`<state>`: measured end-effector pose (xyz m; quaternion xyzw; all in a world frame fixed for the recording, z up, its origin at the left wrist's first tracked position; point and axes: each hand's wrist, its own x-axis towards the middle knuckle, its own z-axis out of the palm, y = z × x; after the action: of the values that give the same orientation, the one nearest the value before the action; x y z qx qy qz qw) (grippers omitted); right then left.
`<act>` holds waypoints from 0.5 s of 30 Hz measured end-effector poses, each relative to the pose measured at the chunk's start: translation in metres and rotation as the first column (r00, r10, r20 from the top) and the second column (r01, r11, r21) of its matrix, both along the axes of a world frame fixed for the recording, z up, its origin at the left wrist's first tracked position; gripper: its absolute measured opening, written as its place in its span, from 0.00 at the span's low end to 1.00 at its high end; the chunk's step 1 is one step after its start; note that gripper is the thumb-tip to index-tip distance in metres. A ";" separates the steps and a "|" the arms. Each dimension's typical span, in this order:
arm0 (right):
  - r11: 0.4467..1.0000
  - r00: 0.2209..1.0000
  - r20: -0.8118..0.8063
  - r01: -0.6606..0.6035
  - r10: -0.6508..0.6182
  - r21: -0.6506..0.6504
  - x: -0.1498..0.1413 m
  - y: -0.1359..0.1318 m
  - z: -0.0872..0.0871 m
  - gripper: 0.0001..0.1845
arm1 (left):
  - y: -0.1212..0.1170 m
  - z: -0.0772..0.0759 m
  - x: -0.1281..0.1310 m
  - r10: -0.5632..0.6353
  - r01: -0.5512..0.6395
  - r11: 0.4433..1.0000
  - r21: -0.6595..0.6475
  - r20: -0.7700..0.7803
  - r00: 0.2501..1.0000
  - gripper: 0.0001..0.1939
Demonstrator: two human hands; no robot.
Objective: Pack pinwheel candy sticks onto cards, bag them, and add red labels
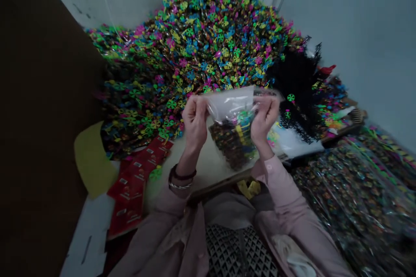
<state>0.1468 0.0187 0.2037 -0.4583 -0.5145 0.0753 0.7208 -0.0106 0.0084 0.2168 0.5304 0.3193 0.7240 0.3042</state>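
Observation:
My left hand [195, 122] and my right hand [264, 117] pinch the upper corners of a clear plastic bag [231, 104] in front of me. The bag's top is a white, empty-looking band. Its lower part [234, 145] hangs full of small multicoloured packets and rests near or on a pale tabletop [208, 169]. Behind the hands rises a large heap of shiny packets holding neon plastic pinwheel-like toys [195, 39]. A dark bracelet and a silver one show on my left wrist.
Red printed card strips [136, 181] lie left of my arms beside a yellow-green sheet [92, 160]. A black tinsel-like mass [299, 86] stands at the heap's right. Filled clear bags [351, 194] are piled at lower right, against a pale wall [364, 39].

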 end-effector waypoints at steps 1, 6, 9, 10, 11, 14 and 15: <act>1.000 1.000 -0.001 -0.024 0.024 0.019 -0.006 0.001 0.008 0.17 | -0.003 0.007 0.000 0.093 -0.093 0.995 0.026 0.028 0.995 0.19; 0.983 0.974 0.129 -0.182 0.185 -0.032 -0.030 -0.021 0.035 0.15 | 0.002 0.052 -0.026 0.282 -0.260 0.935 0.240 -0.059 0.958 0.17; 0.929 0.939 0.124 -0.287 0.321 -0.234 -0.037 -0.060 0.022 0.14 | 0.031 0.068 -0.034 -0.019 0.065 0.991 0.115 -0.362 0.932 0.17; 0.905 0.937 0.076 -0.305 0.341 -0.297 -0.038 -0.073 0.011 0.14 | 0.042 0.066 -0.030 -0.158 0.187 0.982 0.020 -0.445 0.881 0.16; 0.879 0.939 -0.001 -0.323 0.345 -0.352 -0.039 -0.086 -0.002 0.14 | 0.053 0.059 -0.022 -0.295 0.296 0.952 -0.079 -0.494 0.818 0.16; 0.803 0.909 -0.311 -0.397 0.278 -0.443 -0.036 -0.119 -0.051 0.14 | 0.074 0.015 0.020 -0.642 0.545 0.766 -0.341 -0.446 0.623 0.14; 0.787 0.887 -0.394 -0.416 0.240 -0.457 -0.032 -0.128 -0.067 0.14 | 0.075 -0.004 0.037 -0.708 0.597 0.705 -0.382 -0.428 0.562 0.14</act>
<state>0.1143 -0.1093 0.1367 -0.5227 -0.4244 0.4117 0.6142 0.0264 0.0838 0.2129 0.7611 0.2407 0.3408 0.4966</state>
